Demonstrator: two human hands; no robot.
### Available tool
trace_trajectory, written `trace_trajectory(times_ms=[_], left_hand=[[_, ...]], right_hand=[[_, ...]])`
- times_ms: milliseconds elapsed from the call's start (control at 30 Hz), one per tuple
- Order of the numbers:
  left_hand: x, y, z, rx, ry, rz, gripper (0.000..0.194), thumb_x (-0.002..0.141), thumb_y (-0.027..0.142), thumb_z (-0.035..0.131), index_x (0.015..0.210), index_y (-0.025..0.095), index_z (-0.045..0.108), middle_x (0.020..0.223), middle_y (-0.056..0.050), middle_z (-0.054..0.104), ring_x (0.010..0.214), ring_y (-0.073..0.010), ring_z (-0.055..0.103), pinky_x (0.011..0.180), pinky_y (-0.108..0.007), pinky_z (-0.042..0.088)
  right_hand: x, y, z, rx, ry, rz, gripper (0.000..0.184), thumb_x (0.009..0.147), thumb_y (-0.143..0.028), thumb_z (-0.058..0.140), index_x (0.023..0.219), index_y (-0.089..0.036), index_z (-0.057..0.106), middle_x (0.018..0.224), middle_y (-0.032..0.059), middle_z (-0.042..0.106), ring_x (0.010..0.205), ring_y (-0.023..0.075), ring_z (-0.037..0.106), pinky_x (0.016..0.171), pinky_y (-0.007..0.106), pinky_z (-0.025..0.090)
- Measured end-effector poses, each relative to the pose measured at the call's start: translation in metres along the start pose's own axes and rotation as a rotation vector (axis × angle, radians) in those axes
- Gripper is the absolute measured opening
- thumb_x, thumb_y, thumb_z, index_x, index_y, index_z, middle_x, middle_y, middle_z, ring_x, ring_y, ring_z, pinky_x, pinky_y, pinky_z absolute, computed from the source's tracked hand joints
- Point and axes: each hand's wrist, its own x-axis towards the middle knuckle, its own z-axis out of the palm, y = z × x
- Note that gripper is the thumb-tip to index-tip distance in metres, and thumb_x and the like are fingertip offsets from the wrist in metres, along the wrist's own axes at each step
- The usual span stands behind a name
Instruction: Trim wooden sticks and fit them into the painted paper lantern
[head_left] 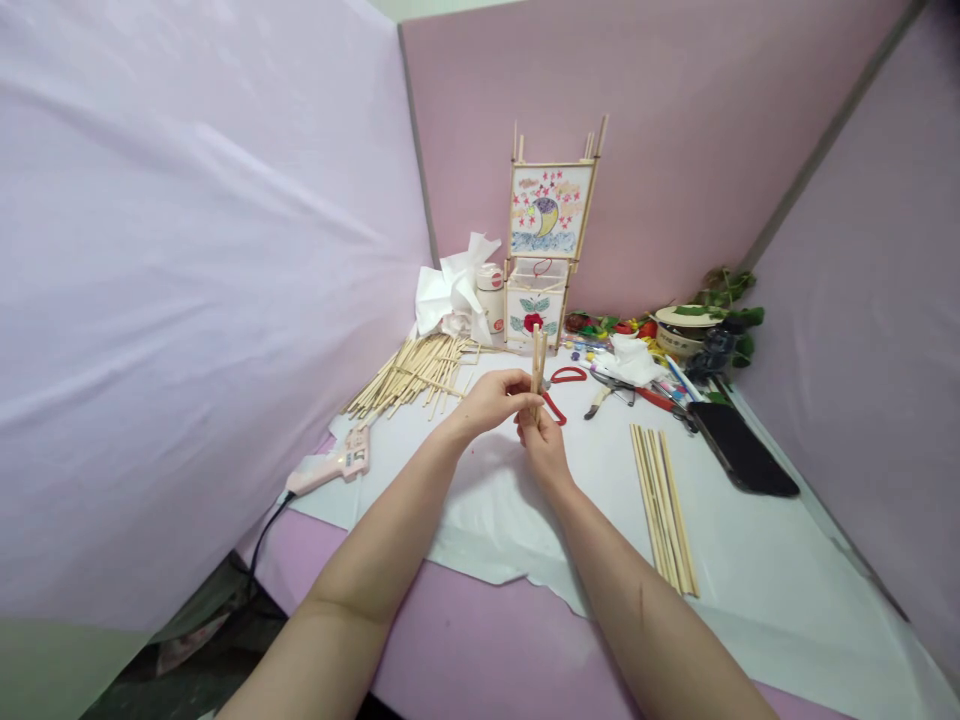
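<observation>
Both my hands meet above the white sheet [750,560] at the middle of the table. My left hand [491,398] is closed, pinching a short bundle of wooden sticks [538,358] held upright. My right hand [541,440] is closed just below it, gripping the lower end of the same sticks. Red-handled scissors [564,378] lie right behind my hands.
A pile of wooden sticks [409,375] lies at the back left, a row of long sticks [664,505] at the right. A pink glue gun [334,465] rests at the left edge. A decorated stick lantern [546,250], tissues [454,290], pliers [622,392], a black phone [742,448] and craft clutter line the back.
</observation>
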Motion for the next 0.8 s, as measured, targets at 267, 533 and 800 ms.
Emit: trace_trajectory(times_ms=[267, 533, 800], left_hand=[[0.02, -0.062, -0.071, 0.772, 0.102, -0.339, 0.027, 0.079, 0.033, 0.055, 0.092, 0.015, 0.07, 0.094, -0.01, 0.069, 0.09, -0.0222, 0.063, 0.08, -0.032, 0.048], [0.015, -0.098, -0.152, 1.112, 0.136, -0.516, 0.035, 0.065, 0.021, 0.062, 0.1, 0.021, 0.071, 0.108, -0.011, 0.066, 0.109, -0.0301, 0.055, 0.096, -0.038, 0.041], [0.019, -0.097, -0.144, 1.172, 0.201, -0.503, 0.031, 0.07, 0.022, 0.056, 0.097, 0.02, 0.071, 0.106, -0.011, 0.067, 0.106, -0.0277, 0.056, 0.091, -0.034, 0.042]], right_hand=[[0.002, 0.004, -0.002, 0.022, 0.067, 0.076, 0.034, 0.087, -0.049, 0.046, 0.07, -0.02, 0.05, 0.049, -0.0067, 0.034, 0.045, 0.0102, 0.031, 0.045, 0.024, 0.025], [0.006, -0.003, -0.003, -0.012, 0.064, 0.114, 0.034, 0.088, -0.049, 0.046, 0.071, -0.02, 0.05, 0.052, -0.0058, 0.038, 0.047, 0.0108, 0.035, 0.046, 0.024, 0.027], [0.005, -0.004, -0.003, -0.034, 0.058, 0.105, 0.034, 0.087, -0.05, 0.046, 0.07, -0.02, 0.05, 0.052, -0.0054, 0.037, 0.048, 0.0122, 0.036, 0.048, 0.026, 0.029]])
